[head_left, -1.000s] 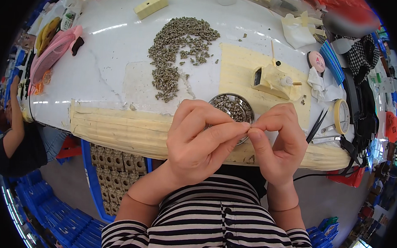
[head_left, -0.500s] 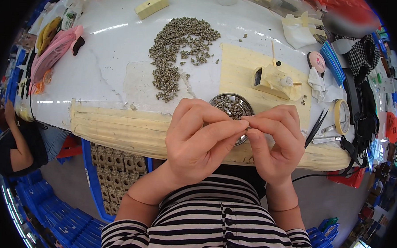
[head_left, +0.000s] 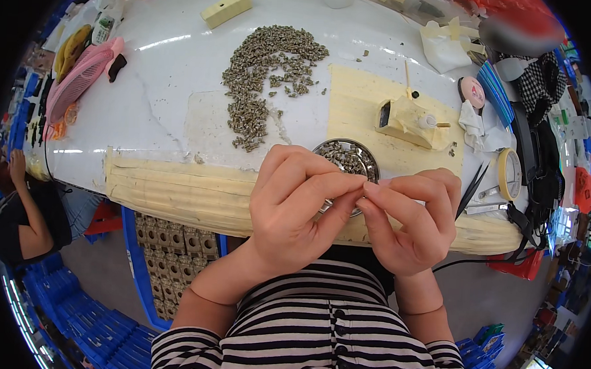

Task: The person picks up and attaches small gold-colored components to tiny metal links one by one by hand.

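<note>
My left hand (head_left: 294,207) and my right hand (head_left: 413,219) meet fingertip to fingertip over the near edge of the table. Each is closed in a pinch, and whatever sits between the fingertips is too small and covered to make out. Just behind them stands a round metal dish (head_left: 376,163) with many small metal parts (head_left: 349,155) in it; my fingers hide its near side. Farther back, to the left of the dish, a large pile of similar small metal parts (head_left: 247,83) spreads over the white tabletop.
Right of the dish, a tape-wrapped block (head_left: 410,127) rests on a yellow sheet (head_left: 352,88). Black tweezers (head_left: 472,187) and a tape roll (head_left: 509,173) lie farther right. A blue crate of metal blocks (head_left: 173,258) is below the table. At far left sits another person (head_left: 30,219).
My right hand has shifted slightly down and its fingers have rolled a little against the left fingertips. My left hand has barely moved.
</note>
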### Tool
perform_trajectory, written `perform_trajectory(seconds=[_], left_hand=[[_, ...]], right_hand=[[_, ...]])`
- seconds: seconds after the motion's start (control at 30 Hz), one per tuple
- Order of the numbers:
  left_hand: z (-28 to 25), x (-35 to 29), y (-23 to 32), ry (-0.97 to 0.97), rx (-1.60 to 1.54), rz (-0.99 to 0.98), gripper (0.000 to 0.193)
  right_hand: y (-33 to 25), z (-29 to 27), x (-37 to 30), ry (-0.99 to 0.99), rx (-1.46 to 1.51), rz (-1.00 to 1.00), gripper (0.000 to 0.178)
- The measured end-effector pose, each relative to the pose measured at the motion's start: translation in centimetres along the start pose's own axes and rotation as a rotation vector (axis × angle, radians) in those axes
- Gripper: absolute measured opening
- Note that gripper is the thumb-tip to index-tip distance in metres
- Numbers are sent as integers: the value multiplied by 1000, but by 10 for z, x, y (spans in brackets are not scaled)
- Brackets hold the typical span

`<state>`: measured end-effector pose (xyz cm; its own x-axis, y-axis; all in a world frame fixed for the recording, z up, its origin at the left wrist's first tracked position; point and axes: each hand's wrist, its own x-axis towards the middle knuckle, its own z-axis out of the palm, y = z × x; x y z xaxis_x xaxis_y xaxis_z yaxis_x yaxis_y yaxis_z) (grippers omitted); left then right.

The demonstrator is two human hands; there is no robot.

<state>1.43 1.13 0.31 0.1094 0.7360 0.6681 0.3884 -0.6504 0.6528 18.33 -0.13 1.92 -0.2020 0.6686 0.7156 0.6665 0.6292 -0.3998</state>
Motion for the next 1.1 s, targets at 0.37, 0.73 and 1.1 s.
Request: perform_trajectory(seconds=[0.37, 0.73, 1.1], left_hand=[[-3, 0, -1, 23, -17, 10, 27], [-2, -1, 0, 0, 28, 58, 28], [0, 0, 1, 20, 44, -9, 24]], right_hand=[[4, 0, 1, -29, 145, 110, 25], [9, 1, 1, -80, 347, 248, 17], [1, 1, 2, 1, 80, 58, 26]])
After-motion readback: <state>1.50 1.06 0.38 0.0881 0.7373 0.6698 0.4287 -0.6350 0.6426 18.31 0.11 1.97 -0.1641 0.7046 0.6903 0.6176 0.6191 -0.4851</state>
